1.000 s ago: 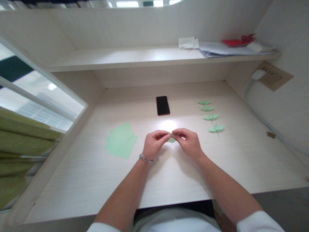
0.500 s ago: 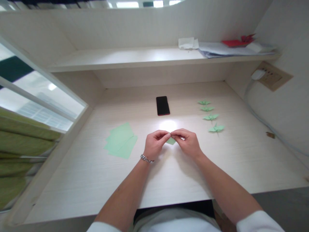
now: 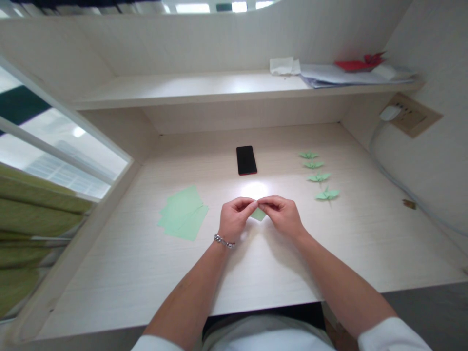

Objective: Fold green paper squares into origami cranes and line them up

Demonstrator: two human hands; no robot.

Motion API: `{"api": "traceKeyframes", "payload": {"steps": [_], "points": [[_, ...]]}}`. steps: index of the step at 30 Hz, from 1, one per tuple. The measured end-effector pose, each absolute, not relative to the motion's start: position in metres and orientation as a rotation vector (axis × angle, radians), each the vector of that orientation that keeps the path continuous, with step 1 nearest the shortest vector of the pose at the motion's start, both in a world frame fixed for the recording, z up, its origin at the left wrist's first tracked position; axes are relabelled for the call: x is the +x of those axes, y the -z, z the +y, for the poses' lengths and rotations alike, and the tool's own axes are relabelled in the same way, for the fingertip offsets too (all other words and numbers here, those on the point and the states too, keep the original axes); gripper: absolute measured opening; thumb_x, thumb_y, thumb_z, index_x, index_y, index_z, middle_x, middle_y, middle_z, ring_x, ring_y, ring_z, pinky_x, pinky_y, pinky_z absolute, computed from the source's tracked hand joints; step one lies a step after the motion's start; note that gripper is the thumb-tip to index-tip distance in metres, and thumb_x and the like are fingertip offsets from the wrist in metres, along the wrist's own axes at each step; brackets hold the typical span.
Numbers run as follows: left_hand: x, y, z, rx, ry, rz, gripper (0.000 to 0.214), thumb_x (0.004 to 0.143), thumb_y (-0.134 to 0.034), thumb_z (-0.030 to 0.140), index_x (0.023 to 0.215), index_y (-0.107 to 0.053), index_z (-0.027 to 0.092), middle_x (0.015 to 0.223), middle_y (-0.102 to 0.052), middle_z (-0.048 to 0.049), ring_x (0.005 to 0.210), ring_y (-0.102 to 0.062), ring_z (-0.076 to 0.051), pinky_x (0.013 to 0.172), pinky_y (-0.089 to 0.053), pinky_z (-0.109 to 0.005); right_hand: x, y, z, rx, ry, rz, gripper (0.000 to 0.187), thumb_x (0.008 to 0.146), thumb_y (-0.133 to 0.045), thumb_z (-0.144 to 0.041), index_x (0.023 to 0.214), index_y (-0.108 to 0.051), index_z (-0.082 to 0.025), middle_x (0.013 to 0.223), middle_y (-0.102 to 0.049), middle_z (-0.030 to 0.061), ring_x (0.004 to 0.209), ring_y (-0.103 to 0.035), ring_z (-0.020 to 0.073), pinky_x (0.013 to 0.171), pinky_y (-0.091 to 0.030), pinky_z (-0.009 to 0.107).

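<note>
A small folded piece of green paper is pinched between my two hands, just above the desk. My left hand, with a chain bracelet at the wrist, closes thumb and finger on its left upper edge. From the other side my right hand pinches it the same way, the fingertips of both hands almost meeting. Most of the paper's upper part is hidden by the fingers; one pointed lower corner shows. Several green paper cranes stand in a column to the right. Fanned green paper sheets lie to the left.
A black phone lies beyond my hands. The shelf above holds papers and a red folded paper piece. A cable runs from a wall socket along the right side. A green curtain hangs at left.
The hands stay nearly in place. Slightly more of the green paper's lower corner shows below the fingertips.
</note>
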State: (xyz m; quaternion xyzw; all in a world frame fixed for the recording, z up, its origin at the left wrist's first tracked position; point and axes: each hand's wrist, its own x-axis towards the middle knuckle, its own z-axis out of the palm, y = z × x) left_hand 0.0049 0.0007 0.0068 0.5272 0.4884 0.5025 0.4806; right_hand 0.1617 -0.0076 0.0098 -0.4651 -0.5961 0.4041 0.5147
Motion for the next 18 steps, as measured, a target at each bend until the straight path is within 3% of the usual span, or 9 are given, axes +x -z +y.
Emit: {"api": "traceKeyframes", "payload": {"steps": [7,18], "points": [[0.006,-0.001,0.003,1.165,-1.366,1.235,0.021,0.069,-0.075,0.033,0.078,-0.07,0.015,0.076,-0.07,-0.0045,0.067,-0.062,-0.014,0.064,-0.049,-0.026,0.161,0.0,0.0,-1.134,-1.234,-1.193,0.031,0.064,-0.078,-0.033,0.089,-0.069,-0.016,0.081,-0.072,0.0071,0.074,-0.067,0.0202,0.071,-0.055,0.034],[0.015,-0.008,0.0,1.127,-1.488,1.243,0.021,0.071,-0.074,0.033,0.077,-0.066,0.015,0.072,-0.066,-0.0022,0.064,-0.059,-0.012,0.061,-0.047,-0.024,0.154,-0.011,-0.004,-1.052,-1.228,-0.98,0.03,0.059,-0.08,-0.034,0.082,-0.066,-0.019,0.068,-0.067,0.0008,0.064,-0.063,0.0165,0.065,-0.052,0.031]]}}
